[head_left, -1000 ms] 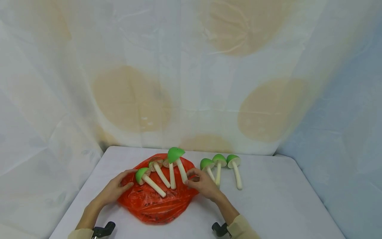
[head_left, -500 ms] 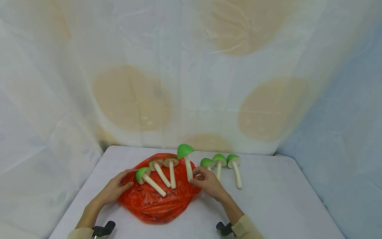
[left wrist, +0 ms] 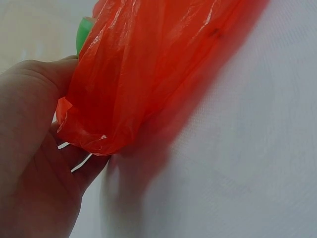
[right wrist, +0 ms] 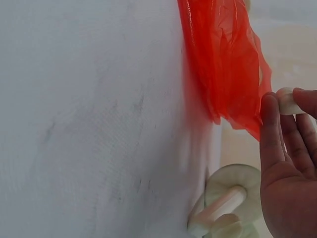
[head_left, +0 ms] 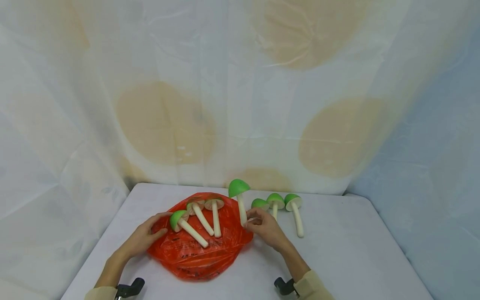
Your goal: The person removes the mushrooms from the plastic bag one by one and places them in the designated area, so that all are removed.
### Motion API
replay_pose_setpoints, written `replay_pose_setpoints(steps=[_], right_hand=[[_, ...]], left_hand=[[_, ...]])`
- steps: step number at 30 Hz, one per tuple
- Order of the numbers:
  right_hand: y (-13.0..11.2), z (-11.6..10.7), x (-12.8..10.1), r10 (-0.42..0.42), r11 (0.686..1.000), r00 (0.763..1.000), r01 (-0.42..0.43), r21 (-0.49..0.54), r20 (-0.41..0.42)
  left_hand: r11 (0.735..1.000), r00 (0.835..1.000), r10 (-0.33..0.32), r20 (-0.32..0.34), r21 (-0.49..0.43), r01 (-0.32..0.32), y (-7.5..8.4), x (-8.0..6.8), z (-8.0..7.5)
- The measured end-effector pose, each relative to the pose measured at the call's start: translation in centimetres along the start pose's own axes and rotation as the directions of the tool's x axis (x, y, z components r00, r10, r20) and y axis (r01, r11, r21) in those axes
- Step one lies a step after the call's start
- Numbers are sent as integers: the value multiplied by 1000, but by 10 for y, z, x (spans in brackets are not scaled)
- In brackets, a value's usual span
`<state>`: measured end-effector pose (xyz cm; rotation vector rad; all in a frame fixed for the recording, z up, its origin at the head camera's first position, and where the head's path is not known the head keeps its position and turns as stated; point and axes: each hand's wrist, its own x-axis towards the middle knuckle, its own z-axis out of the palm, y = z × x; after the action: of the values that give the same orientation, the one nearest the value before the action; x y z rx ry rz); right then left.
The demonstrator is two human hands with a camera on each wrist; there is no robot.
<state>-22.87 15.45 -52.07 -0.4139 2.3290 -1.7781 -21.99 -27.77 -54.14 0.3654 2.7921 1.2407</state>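
Observation:
My left hand (head_left: pixel 144 237) holds the left edge of a red plastic bag (head_left: pixel 198 264), thumb on top and fingers beneath, as the left wrist view also shows. Between thumb and fingers of my right hand (head_left: pixel 265 229) is the stem end of a green-capped toy mushroom (head_left: pixel 238 188), cap up over the bag's right edge. In the right wrist view the pale stem end (right wrist: pixel 287 103) shows in the pinch, close by the red bag (right wrist: pixel 223 59). Three similar mushrooms lie on the bag, among them one with a bright green cap (head_left: pixel 193 233) near my left thumb.
Right of the bag, three more green-capped mushrooms lie on the white table (head_left: pixel 348 250), the outermost (head_left: pixel 293 203) in full view and the nearest (head_left: pixel 259 203) partly behind my right hand. A pale patterned sheet (head_left: pixel 240 104) hangs behind the table.
My right hand has moved right with its mushroom, from above the bag to the bag's right edge. The mushroom stands more upright. My left hand has stayed in place.

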Motion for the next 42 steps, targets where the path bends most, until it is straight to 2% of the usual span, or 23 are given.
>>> replay_pose_setpoints(steps=[13,22,42], right_hand=[[4,-10,0,-39,998,998,41,41,-40],[8,-16,-4,-30,997,998,34,65,-53],[9,-41,-14,-5,998,987,-6,-66,-158]], left_hand=[[1000,1000,-13,8,-7,13,-4,2,2],[1000,1000,-14,3,-16,14,-5,2,3],[1000,1000,-22,8,-12,22,-5,2,2]])
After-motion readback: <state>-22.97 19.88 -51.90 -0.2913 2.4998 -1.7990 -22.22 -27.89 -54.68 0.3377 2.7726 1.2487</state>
